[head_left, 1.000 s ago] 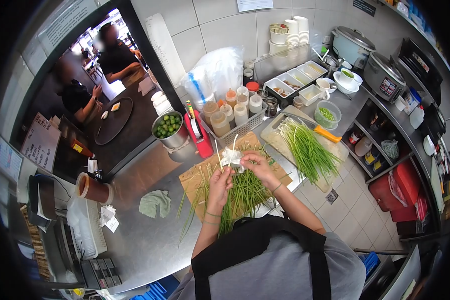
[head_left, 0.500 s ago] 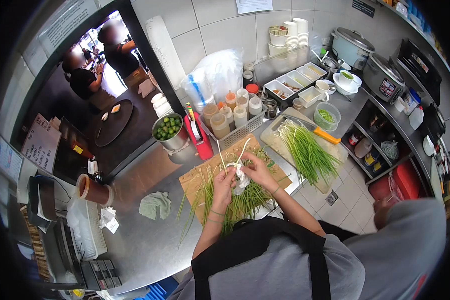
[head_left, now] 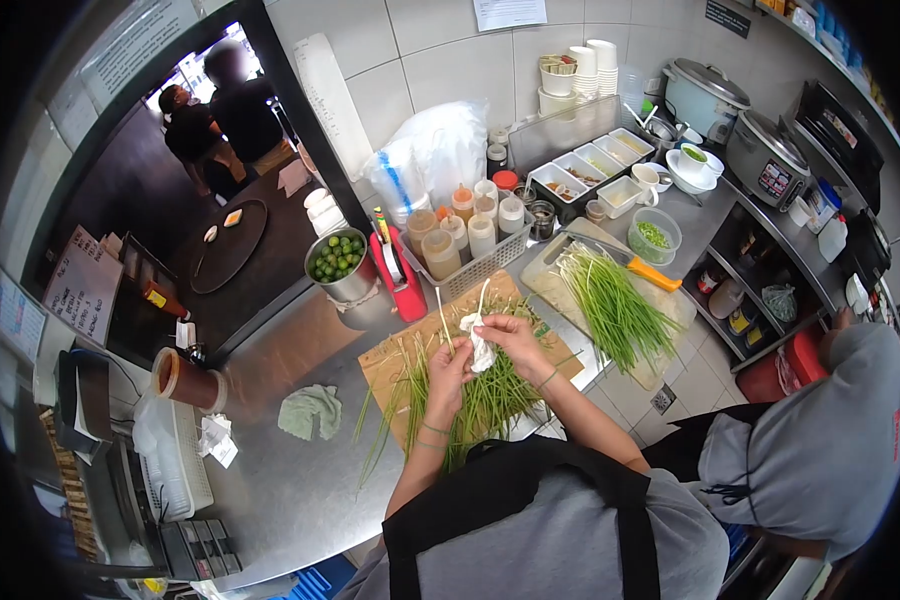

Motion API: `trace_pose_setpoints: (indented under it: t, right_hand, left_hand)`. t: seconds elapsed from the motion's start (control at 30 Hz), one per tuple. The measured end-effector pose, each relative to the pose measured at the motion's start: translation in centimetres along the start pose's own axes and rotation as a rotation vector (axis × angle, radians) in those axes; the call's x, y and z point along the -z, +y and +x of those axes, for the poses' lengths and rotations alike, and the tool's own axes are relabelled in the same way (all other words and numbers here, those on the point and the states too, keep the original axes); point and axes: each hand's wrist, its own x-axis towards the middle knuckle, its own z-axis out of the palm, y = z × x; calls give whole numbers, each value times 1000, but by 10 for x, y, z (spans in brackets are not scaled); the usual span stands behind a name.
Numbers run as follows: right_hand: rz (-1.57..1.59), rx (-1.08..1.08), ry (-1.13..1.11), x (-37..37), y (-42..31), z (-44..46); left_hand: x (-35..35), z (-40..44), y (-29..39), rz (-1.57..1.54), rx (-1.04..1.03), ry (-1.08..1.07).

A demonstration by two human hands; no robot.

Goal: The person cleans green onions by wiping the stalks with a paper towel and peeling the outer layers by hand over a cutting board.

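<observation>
Over a brown paper sheet strewn with long green stalks, probably chives or spring onions, my two hands work close together. My left hand is closed on a thin stalk whose pale end points up. Pinched in my right hand is a crumpled white tissue or cloth, its exact kind unclear. A second pale stalk end rises beside the tissue; which fingers hold it is hidden.
Right of the paper, trimmed green stalks and an orange-handled knife lie on a cutting board. Behind are a basket of squeeze bottles, a red tape dispenser and a pot of limes. A co-worker stands at right.
My right hand and the white tissue have risen slightly, and the tissue shows more. The co-worker at right has moved farther right. Beyond the window, two people have shifted.
</observation>
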Motion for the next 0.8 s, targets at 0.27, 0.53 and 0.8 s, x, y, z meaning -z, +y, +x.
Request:
trace_pose_setpoints:
  t: [0.27, 0.53, 0.8]
  right_hand:
    - [33, 9, 10, 7, -9, 8]
    - [19, 42, 42, -5, -7, 2]
    - [-2, 127, 46, 5, -18, 4]
  left_hand:
    - [2, -3, 3, 170, -179, 5]
    - [-3, -4, -1, 177, -225, 5]
    - [9, 6, 20, 154, -287, 152]
